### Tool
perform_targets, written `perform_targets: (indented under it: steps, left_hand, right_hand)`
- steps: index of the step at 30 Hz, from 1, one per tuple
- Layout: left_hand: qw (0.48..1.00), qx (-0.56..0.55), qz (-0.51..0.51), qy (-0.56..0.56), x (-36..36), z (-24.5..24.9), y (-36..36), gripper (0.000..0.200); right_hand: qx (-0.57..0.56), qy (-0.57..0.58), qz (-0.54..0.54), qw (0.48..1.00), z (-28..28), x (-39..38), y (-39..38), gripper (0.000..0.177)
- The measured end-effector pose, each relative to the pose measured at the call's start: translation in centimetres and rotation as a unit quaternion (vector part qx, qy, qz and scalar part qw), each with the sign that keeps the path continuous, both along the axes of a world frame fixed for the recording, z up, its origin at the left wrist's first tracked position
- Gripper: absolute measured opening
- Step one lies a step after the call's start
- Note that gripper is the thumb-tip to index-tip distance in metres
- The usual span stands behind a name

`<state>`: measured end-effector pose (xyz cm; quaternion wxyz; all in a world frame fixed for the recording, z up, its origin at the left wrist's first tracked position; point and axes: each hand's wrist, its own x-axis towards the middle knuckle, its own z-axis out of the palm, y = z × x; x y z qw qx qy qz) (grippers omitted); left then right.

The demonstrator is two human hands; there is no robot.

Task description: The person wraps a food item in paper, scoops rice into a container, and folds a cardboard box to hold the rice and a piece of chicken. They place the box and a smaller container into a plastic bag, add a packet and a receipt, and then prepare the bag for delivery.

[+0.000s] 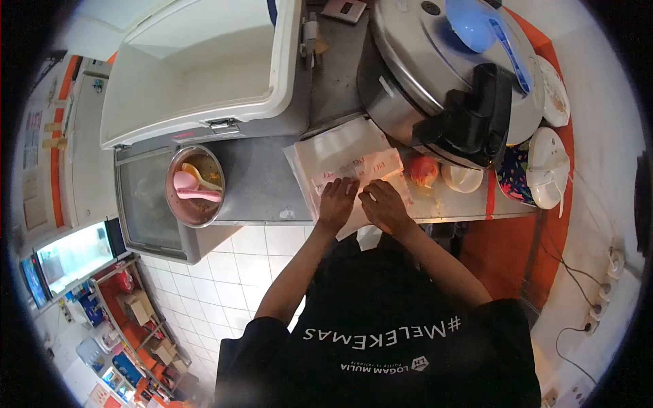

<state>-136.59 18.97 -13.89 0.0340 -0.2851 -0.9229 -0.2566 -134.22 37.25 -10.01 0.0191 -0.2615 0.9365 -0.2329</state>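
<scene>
A pile of wrapping paper (340, 146) lies near the counter's front edge, pale sheets with orange-pink print on the top ones. My left hand (338, 202) is on the printed sheet with its fingers bent and closed at the paper. Close beside it, my right hand (386, 206) is also curled, its fingertips pinching the same sheet. The exact grip is partly hidden under both hands. Just right of the paper sits a reddish bundle in clear plastic (422, 170), with a small whitish bowl (462, 178) beyond it.
A large metal pot (401, 102) carries a blue ladle (476, 27) on its lid. An open white cooler box (204, 75) stands back left. Pink and yellow spoons rest in a metal bowl (170, 194). A dark floral container (515, 173) stands at right.
</scene>
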Motion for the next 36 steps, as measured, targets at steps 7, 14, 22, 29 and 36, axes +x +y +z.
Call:
perform_targets:
  steps: [7, 14, 22, 29, 36]
  left_hand:
    - [0.997, 0.001, 0.078, 0.014, 1.4, 1.3, -1.0, 0.038]
    - [0.988, 0.011, 0.077, -0.134, -0.7, -3.7, -4.1, 0.04]
    - [0.997, -0.034, 0.072, 0.007, -6.5, 0.0, -3.2, 0.021]
    - [0.993, 0.088, -0.012, -0.073, -2.8, -3.9, -3.0, 0.011]
    - [0.973, 0.035, 0.066, -0.218, -1.4, -2.0, -2.0, 0.017]
  right_hand:
    - [-0.066, -0.07, -0.067, 0.993, -4.0, -2.1, 2.1, 0.048]
    - [-0.07, -0.094, -0.118, 0.986, -4.0, -3.8, 3.5, 0.043]
    - [0.133, 0.044, -0.091, 0.986, -4.3, -9.7, 1.8, 0.013]
    - [0.012, 0.012, -0.095, 0.995, -6.3, -5.4, 2.9, 0.01]
    - [-0.061, -0.054, -0.171, 0.982, -6.3, -2.9, 2.4, 0.009]
